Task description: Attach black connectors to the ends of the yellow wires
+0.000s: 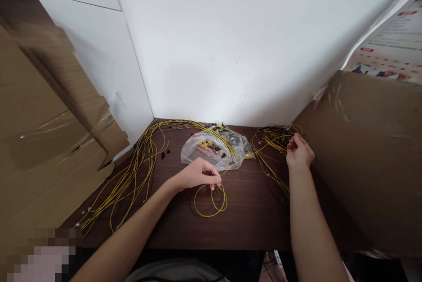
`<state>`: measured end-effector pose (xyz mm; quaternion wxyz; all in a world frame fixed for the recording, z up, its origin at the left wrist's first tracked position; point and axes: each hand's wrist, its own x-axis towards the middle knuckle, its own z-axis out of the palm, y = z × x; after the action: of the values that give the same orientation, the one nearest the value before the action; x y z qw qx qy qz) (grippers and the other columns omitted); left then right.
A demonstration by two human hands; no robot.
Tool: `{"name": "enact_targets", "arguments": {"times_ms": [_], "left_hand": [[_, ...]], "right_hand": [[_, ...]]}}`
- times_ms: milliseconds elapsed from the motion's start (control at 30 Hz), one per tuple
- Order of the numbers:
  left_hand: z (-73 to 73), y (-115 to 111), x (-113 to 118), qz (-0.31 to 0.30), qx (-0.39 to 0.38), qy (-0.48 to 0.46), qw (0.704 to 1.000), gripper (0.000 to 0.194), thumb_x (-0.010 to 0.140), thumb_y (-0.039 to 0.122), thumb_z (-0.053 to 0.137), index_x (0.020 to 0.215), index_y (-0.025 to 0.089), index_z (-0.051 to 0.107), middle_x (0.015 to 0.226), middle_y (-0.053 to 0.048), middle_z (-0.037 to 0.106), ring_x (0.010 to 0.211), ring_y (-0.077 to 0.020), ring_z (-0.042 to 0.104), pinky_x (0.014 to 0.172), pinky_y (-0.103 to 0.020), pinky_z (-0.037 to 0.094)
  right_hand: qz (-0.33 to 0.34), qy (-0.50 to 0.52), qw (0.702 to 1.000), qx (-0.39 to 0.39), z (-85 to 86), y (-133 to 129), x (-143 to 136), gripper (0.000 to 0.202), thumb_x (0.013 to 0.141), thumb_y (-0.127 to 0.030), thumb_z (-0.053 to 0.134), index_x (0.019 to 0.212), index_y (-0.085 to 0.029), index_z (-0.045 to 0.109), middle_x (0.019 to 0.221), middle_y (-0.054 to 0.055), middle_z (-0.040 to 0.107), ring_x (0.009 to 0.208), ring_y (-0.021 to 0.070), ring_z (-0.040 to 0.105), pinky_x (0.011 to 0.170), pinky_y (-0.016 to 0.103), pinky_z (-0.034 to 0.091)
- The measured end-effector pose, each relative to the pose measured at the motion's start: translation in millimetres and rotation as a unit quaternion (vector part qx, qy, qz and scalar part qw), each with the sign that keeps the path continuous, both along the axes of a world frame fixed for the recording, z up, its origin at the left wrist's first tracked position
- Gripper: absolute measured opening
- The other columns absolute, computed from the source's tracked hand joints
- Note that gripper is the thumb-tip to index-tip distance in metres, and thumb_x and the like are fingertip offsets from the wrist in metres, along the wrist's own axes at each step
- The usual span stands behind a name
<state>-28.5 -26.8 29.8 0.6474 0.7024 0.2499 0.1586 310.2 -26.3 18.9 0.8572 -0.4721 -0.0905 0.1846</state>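
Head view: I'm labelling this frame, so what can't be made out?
In the head view:
Right hand: its back hides the palm.
Plastic bag: film and small size obscure contents' details.
Printed sheet: text too small; right edge cuts it off.
Pixelated patch: hides lower-left corner.

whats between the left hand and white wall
In the head view, a translucent plastic bag of small yellow and black pieces, with yellow wires reaching across it.

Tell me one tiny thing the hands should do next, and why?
I'd probably ease the right hand slowly away from the tangled wires. It's at the pile's edge, where strands cross, so a quick tug might snag. The left hand pinches a looped yellow wire, which could get yanked too.
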Motion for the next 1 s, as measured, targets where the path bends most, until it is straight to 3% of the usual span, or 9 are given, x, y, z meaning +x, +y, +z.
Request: {"name": "enact_targets", "arguments": {"times_ms": [233,600,833,1000], "left_hand": [[-3.7,6.4,-6.3,-0.002,0.031,0.013,0.999,0.017,0.07,0.026,0.064,0.071,0.01,0.069,0.069,-0.007,0.069,0.057,-0.011,0.06,0.059,-0.021,0.047],[-2.9,6.2,-6.7,-0.015,0.064,0.045,0.997,0.018,0.071,0.026,0.062,0.072,0.01,0.069,0.068,-0.007,0.068,0.059,-0.0115,0.06,0.058,-0.02,0.046],[-2.5,6.8,-6.9,-0.015,0.053,0.04,0.998,0.018,0.07,0.027,0.064,0.072,0.01,0.069,0.067,-0.006,0.068,0.058,-0.0107,0.059,0.057,-0.019,0.046],[-5.3,5.4,-4.5,-0.002,0.062,0.046,0.997,0.018,0.07,0.027,0.063,0.071,0.01,0.069,0.064,-0.005,0.067,0.055,-0.01,0.058,0.056,-0.019,0.045]], "right_hand": [[0.033,0.039,0.999,0.015,0.3,-2.7,8.7,0.014,0.066,-0.013,0.067,0.07,-0.016,0.054,0.067,-0.004,0.053,0.055,0.0053,0.05,0.047,0.017,0.043],[0.068,0.144,0.986,0.04,8.1,-6.1,3.6,0.009,0.078,-0.009,0.053,0.073,-0.017,0.053,0.064,-0.005,0.048,0.046,0.0014,0.044,0.039,0.01,0.039],[0.061,0.103,0.993,-0.002,5.3,-5.8,5.8,0.011,0.076,-0.012,0.057,0.069,-0.016,0.05,0.06,-0.006,0.046,0.045,0.0016,0.045,0.04,0.011,0.041],[0.013,0.086,0.996,-0.019,4.1,-2.3,0.2,0.017,0.069,-0.004,0.056,0.075,-0.017,0.048,0.067,-0.004,0.052,0.055,0.0042,0.054,0.045,0.011,0.045]]}}
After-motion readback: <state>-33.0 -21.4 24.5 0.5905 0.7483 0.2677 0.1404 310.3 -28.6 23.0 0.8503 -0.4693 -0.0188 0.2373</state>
